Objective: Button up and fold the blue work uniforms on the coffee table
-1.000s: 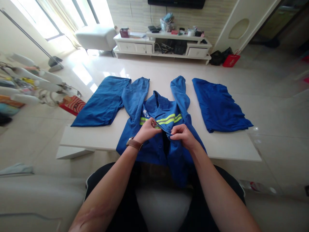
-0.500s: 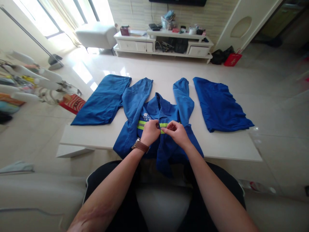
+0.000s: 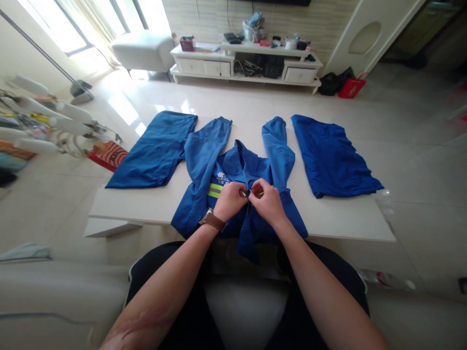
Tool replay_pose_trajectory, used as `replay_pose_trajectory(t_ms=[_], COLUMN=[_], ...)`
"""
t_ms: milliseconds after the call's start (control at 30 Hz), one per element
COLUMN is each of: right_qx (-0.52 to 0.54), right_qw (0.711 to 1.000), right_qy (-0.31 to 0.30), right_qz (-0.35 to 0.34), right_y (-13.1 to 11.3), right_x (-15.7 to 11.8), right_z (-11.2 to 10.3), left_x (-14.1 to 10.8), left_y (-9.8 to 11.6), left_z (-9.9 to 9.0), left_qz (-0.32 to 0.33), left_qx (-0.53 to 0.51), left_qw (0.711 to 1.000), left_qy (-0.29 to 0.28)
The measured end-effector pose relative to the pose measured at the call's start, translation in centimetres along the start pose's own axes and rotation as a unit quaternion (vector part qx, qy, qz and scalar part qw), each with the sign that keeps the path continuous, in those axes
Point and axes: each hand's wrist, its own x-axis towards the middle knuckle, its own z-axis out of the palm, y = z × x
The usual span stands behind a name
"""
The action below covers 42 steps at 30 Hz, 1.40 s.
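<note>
A blue work jacket [image 3: 204,160] with a yellow-green reflective stripe and a white chest logo lies front up on the white table [image 3: 134,204]. Its collar points away from me and both sleeves stretch toward the far side. My left hand [image 3: 230,200], below a brown-strapped wristwatch [image 3: 212,219], pinches the jacket's front edge at stripe height. Close beside it, my right hand [image 3: 268,201] pinches the other front edge, the fingertips almost meeting. Whether a button sits between the fingers is hidden. The lower front hangs over the near table edge.
Folded blue garments lie on either side, one at left [image 3: 153,150] and one at right [image 3: 335,160]. Beyond the table stands a white TV cabinet [image 3: 204,69] with small items. A red patterned bag [image 3: 109,154] is at the left, a red bag [image 3: 352,87] at the far right.
My right hand has closed its fingers on the jacket's front edge and shifted slightly left. My left hand has moved a little right, bringing the two hands together at the stripe.
</note>
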Motion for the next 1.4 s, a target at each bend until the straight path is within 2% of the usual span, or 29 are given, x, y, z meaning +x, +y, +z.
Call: replay_pose_trajectory(t_ms=[100,200,333,467,567,767,933,1067,1267,1400], right_qx=[-0.006,-0.034,-0.068,-0.156,-0.198,-0.215,-0.187,-0.114,-0.024,-0.013], right_qw=[1.000,0.999,0.995,0.977,0.968,0.966,0.977,0.988,0.989,0.993], right_qy=[0.016,0.018,-0.031,-0.095,-0.105,-0.105,-0.074,-0.070,-0.089,-0.067], right_qz=[0.000,-0.034,-0.073,-0.111,-0.112,-0.100,-0.073,-0.080,-0.115,-0.094], right_y=[0.3,0.6,0.2,-0.5,-0.8,-0.7,-0.4,0.2,0.7,0.7], right_x=[0.2,0.3,-0.1,-0.8,-1.2,-1.5,-1.4,-1.2,-0.6,-0.5], right_z=[-0.2,-0.3,-0.4,-0.6,-0.5,0.0,0.5,0.7,0.6,0.4], left_x=[0.2,0.3,0.2,0.1,0.1,0.3,0.4,0.5,0.6,0.8], left_y=[-0.1,-0.1,-0.2,-0.5,-0.6,-0.4,-0.3,-0.6,-0.8,-0.9], left_z=[-0.1,-0.2,-0.4,-0.5,-0.4,-0.1,0.1,0.0,-0.3,-0.4], left_qz=[-0.017,-0.019,-0.011,-0.012,-0.024,-0.071,-0.057,-0.044,0.013,0.037], left_qx=[-0.007,-0.006,0.009,0.015,0.012,-0.027,-0.036,-0.039,-0.003,0.013], left_qw=[1.000,1.000,1.000,1.000,0.999,0.997,0.998,0.998,1.000,0.999], left_qy=[0.000,-0.001,0.007,0.013,0.022,0.020,0.006,-0.008,0.004,0.015])
